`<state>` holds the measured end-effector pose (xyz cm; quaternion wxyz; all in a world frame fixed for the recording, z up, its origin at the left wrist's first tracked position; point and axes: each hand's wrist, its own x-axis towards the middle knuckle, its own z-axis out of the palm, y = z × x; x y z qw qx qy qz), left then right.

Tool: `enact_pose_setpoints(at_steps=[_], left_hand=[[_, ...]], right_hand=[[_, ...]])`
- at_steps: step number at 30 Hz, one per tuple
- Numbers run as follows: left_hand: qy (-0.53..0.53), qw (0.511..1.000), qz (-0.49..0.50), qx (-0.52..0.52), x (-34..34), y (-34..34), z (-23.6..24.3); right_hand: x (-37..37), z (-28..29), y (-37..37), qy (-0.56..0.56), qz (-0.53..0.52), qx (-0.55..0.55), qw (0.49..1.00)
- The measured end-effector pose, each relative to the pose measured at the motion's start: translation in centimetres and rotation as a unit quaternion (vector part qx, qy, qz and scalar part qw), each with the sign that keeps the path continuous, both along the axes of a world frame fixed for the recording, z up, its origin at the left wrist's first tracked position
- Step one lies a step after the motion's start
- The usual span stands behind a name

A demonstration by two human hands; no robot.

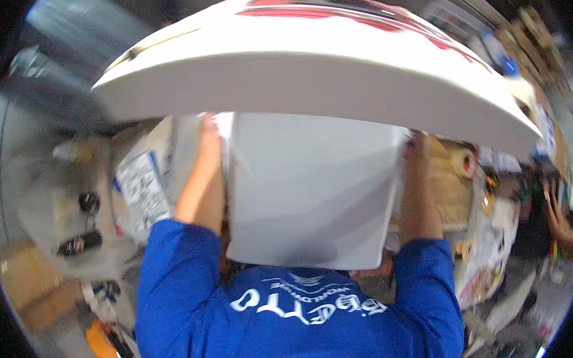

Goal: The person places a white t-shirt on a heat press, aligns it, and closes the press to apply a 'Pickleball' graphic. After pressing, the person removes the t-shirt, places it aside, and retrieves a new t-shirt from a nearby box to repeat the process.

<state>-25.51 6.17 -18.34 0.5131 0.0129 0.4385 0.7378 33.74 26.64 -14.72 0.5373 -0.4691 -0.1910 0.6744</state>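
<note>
Nearest, below the chest, is a blue short-sleeved shirt with white lettering (181, 284), and just beyond its front a smooth light-grey rectangular panel with rounded near corners (308, 193) lies centred between the bare forearms. Good handling here calls for elbows clear of that panel and no pressure from the body on its near edge. Further out, the left hand (209, 133) and the right hand (418, 144) sit at opposite sides of the panel's far end, near the shaded underside of a broad white boxy object with red and black markings (318, 86). Blur and overhang hide the fingers, so I cannot tell whether either grip is clenched, released or grasping something. The white object spans well past both hands, so matched support and equal height on each side should limit tipping. To the right, a roll of tape (468, 162) lies near the forearm, worth avoiding with an elbow; farther off, a co-worker's forearm (562, 229) calls for care with any wide swing
</note>
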Motion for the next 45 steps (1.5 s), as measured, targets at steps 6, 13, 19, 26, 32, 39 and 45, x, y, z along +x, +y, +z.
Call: enact_pose_setpoints(at_steps=[6,13,19,26,32,39,45], left_hand=[[0.006,1.000,0.015,0.003,2.5,2.2,3.7],[0.026,0.998,-0.045,-0.018,2.5,3.8,2.7],[0.391,0.881,0.131,-0.231,1.2,-4.0,3.1],[0.155,0.804,0.162,-0.550,-8.6,-26.5,-5.0],[0.280,0.794,0.355,-0.407,-6.7,-25.7,-5.5],[0.465,0.785,0.341,-0.227,-3.1,-24.8,7.8],[0.642,0.643,0.325,-0.262,0.8,-22.9,16.5]], right_hand=[[2.1,-3.2,2.8,0.023,-0.018,0.026,0.999],[2.7,-3.6,2.9,0.048,0.001,0.014,0.999],[9.7,-4.5,-2.7,-0.222,0.012,0.076,0.972],[22.3,-9.2,-17.3,-0.863,0.183,-0.013,0.470],[15.2,-4.0,-18.2,-0.861,0.184,-0.018,0.473],[14.5,-1.7,-16.1,-0.819,0.261,-0.048,0.509],[17.0,-2.4,-16.1,-0.815,0.224,0.001,0.534]])
